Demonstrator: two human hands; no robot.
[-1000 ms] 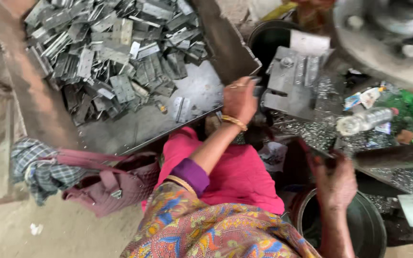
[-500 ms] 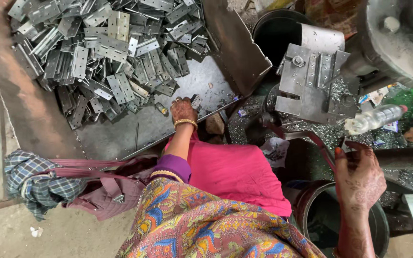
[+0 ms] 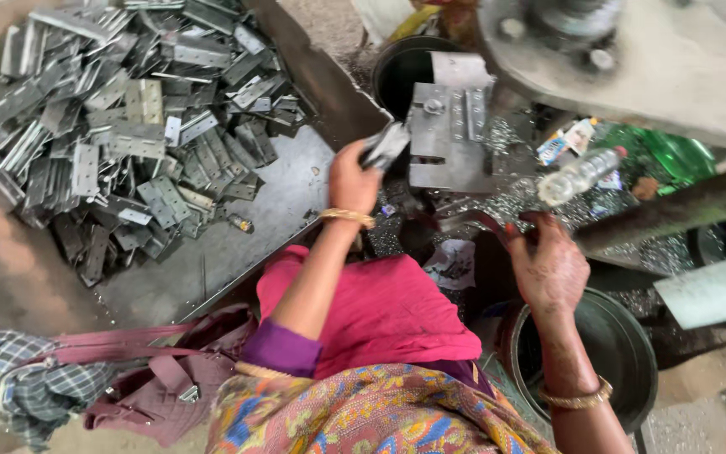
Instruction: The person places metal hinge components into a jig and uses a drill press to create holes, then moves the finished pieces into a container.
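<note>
A heap of metal hinges covers your worktop — beside it stands the press die block. Your left hand grips one hinge beside that block; your right hand curls around a dark lever.

single head-worn camera looking steeply down at close range over the person's lap, a tray of metal hinges upper left, a press ahead.

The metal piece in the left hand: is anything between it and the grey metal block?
Nothing visible. The left hand holds the metal piece right beside the grey block, with no object showing between them.
</note>
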